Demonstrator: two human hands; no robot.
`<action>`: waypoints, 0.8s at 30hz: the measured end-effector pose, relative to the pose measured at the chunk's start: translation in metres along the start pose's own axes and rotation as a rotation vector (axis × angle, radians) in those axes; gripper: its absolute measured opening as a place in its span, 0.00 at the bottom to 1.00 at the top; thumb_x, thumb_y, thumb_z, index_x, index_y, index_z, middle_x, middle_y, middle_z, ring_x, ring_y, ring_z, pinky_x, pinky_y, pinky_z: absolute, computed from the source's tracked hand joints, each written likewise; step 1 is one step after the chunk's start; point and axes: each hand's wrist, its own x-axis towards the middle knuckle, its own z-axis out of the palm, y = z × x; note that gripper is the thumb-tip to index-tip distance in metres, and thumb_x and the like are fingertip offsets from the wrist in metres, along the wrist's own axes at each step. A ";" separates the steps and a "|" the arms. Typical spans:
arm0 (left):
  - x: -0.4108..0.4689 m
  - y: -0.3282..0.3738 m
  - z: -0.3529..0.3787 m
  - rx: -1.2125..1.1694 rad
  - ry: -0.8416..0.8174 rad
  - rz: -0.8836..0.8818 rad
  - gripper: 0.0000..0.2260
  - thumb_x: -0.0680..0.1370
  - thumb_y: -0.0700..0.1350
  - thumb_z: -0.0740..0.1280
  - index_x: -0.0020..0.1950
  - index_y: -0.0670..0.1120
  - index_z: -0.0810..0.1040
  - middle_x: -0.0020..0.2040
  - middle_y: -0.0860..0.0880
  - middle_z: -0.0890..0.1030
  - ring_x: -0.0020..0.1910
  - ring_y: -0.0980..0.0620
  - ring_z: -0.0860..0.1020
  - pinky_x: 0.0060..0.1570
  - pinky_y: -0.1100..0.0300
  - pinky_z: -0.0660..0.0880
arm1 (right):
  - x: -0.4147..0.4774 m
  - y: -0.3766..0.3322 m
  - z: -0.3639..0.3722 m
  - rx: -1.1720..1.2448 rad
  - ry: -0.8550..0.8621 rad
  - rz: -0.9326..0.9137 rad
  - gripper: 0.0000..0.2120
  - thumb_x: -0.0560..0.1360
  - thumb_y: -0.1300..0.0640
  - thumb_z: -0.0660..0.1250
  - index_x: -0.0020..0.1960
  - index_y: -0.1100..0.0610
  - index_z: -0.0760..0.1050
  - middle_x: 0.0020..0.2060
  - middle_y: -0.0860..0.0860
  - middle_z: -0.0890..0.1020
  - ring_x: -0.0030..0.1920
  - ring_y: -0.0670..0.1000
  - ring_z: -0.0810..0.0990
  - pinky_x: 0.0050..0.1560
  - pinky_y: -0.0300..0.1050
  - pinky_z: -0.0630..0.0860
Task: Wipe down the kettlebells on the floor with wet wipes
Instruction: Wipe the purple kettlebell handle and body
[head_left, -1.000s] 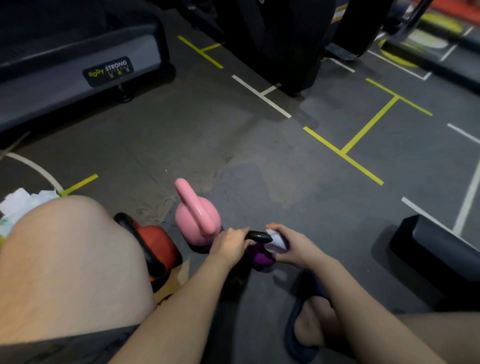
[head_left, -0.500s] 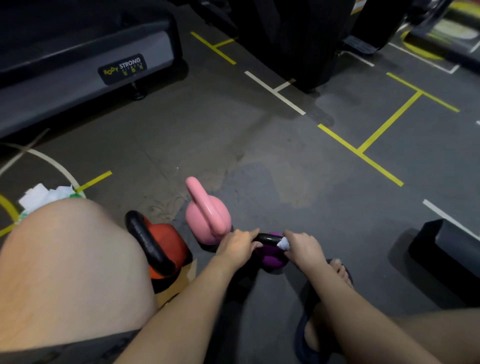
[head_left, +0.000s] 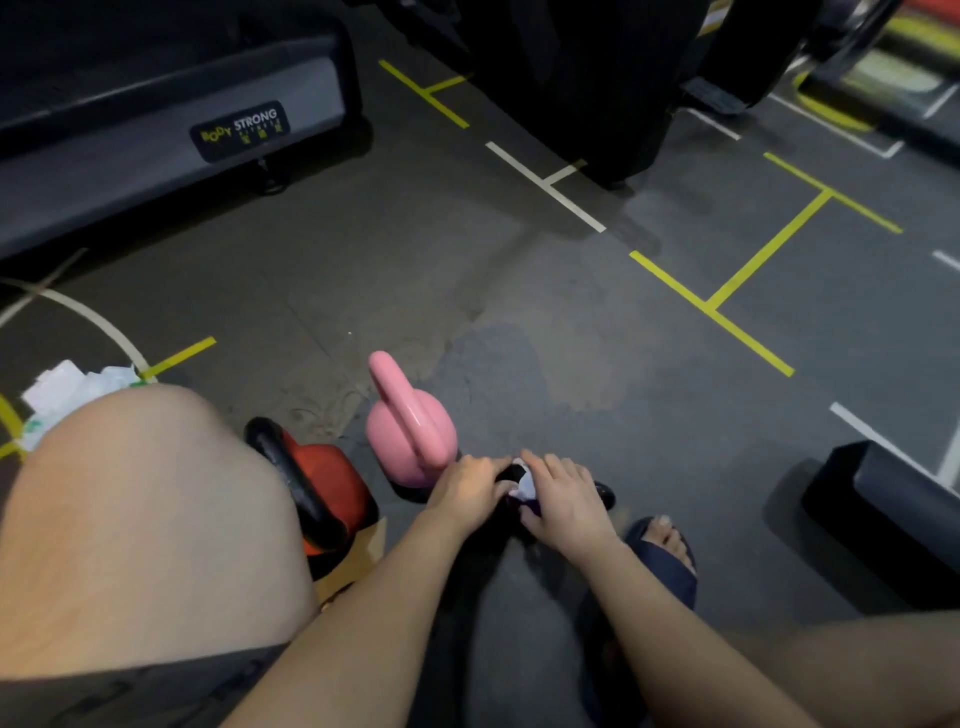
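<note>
The pink kettlebell (head_left: 410, 436) stands just behind the hands, and the red kettlebell (head_left: 327, 483) is to their left on cardboard (head_left: 366, 545). The floor (head_left: 597, 338) ahead is open as far as a treadmill (head_left: 171, 130). A black block (head_left: 883, 519) sits to the right. The left hand (head_left: 467, 491) curls over the black-handled kettlebell (head_left: 602, 493), which is mostly hidden on the floor. The right hand (head_left: 563, 499) pinches a wet wipe (head_left: 525, 486) against it.
</note>
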 end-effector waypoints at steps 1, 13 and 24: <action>0.000 0.000 0.001 -0.011 0.000 0.000 0.15 0.79 0.51 0.67 0.66 0.56 0.78 0.58 0.46 0.84 0.58 0.41 0.80 0.54 0.51 0.77 | -0.006 0.004 0.001 0.054 0.007 -0.011 0.32 0.68 0.48 0.64 0.70 0.56 0.71 0.58 0.53 0.80 0.60 0.58 0.77 0.65 0.52 0.70; -0.015 -0.007 0.011 -0.256 -0.013 -0.138 0.21 0.77 0.45 0.63 0.70 0.54 0.75 0.61 0.47 0.83 0.61 0.44 0.80 0.58 0.54 0.76 | -0.006 0.004 -0.039 0.317 -0.122 0.276 0.15 0.76 0.49 0.68 0.62 0.44 0.78 0.54 0.48 0.84 0.52 0.53 0.81 0.48 0.41 0.72; -0.026 -0.012 0.008 -0.331 -0.131 -0.192 0.35 0.79 0.44 0.62 0.82 0.56 0.49 0.74 0.45 0.73 0.72 0.45 0.72 0.71 0.55 0.67 | 0.023 -0.037 -0.014 0.098 -0.122 -0.062 0.08 0.77 0.58 0.65 0.54 0.59 0.78 0.51 0.57 0.83 0.53 0.60 0.81 0.53 0.50 0.72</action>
